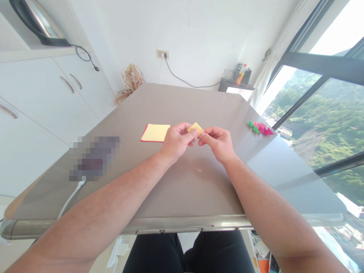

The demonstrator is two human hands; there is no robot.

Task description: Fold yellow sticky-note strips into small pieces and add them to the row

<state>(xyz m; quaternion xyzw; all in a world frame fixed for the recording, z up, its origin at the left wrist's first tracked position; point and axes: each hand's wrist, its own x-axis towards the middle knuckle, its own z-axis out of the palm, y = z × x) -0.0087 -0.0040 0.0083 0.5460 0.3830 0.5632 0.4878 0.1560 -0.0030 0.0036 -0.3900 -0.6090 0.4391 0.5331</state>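
Observation:
A small folded piece of yellow paper (195, 127) is held up above the table between both hands, one corner pointing away from me. My left hand (178, 139) pinches its left side, the thumb lying across the front. At its lower right edge, the thumb and fingers of my right hand (217, 142) close on the paper. Just left of my left hand lies a stack of yellow paper sheets (155, 132) with red showing along its left and lower edges; my left hand hides its right end.
Several small pink and green folded paper pieces (263, 128) sit by the table's right edge. A blurred-out device (95, 157) with a white cable (71, 197) lies at left. Bottles (241, 74) stand on a dark cabinet beyond the grey table (187, 102). Windows are at right.

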